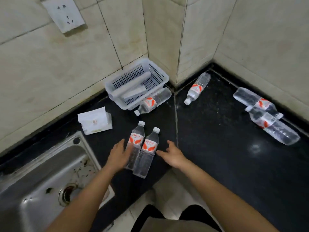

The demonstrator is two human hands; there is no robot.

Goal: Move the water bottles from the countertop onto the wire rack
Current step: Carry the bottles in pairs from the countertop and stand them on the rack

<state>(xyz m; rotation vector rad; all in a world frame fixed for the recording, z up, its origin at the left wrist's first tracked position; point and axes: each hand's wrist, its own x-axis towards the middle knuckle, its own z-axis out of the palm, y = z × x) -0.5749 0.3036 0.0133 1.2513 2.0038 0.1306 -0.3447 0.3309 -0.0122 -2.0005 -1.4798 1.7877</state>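
Note:
Two clear water bottles with red-and-white labels lie side by side on the black countertop (217, 131): the left one (136, 139) and the right one (148, 151). My left hand (119, 154) is open against the left bottle's side. My right hand (173, 154) hovers open just right of the pair, not touching. Another bottle (153, 102) leans on the basket's front. One more bottle (197, 87) lies near the wall corner. Two bottles (257, 102) (274, 126) are stacked crosswise at the right wall. No wire rack is in view.
A white perforated plastic basket (133, 76) with flat grey items sits in the back corner. A white paper packet (94, 120) lies left of the bottles. A steel sink (50, 173) fills the lower left. Tiled walls with a socket (63, 14) enclose the counter.

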